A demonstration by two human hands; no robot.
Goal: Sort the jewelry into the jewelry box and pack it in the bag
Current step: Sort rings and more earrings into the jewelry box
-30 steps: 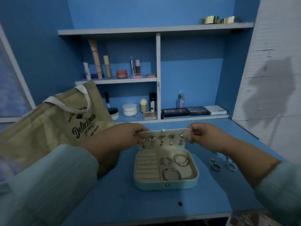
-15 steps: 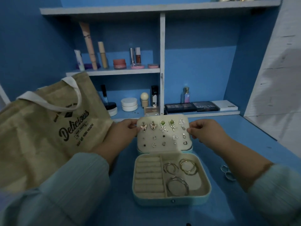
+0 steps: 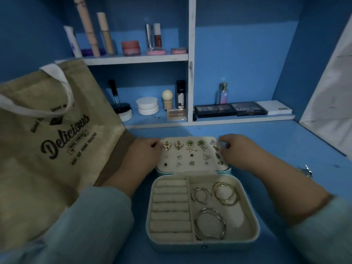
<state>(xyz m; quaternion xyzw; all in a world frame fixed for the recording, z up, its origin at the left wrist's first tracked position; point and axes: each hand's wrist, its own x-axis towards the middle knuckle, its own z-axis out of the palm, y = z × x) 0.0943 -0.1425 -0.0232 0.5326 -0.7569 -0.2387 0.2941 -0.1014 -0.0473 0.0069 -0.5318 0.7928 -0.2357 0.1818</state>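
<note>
A pale teal jewelry box (image 3: 255, 232) lies open on the blue desk, its lid (image 3: 192, 156) leaning back and studded with several earrings. Hoop bangles (image 3: 224, 193) lie in the right compartment beside cream ring rolls (image 3: 170, 208). My left hand (image 3: 142, 155) pinches the lid's left top corner. The lid's right top corner is pinched by my right hand (image 3: 236, 152). A beige tote bag (image 3: 47, 141) printed "Delicious" stands at the left, touching my left arm. A few loose rings (image 3: 306, 171) lie on the desk to the right.
Shelves behind hold cosmetics: tubes (image 3: 89, 29), a pink jar (image 3: 131, 47), white jars (image 3: 147, 105), a perfume bottle (image 3: 222, 93) and eyeshadow palettes (image 3: 230, 109). A white wall panel (image 3: 331, 88) closes the right side.
The lid has swung from nearly shut to leaning back open, both hands staying on its top corners. The view has tilted down and closer to the box.
</note>
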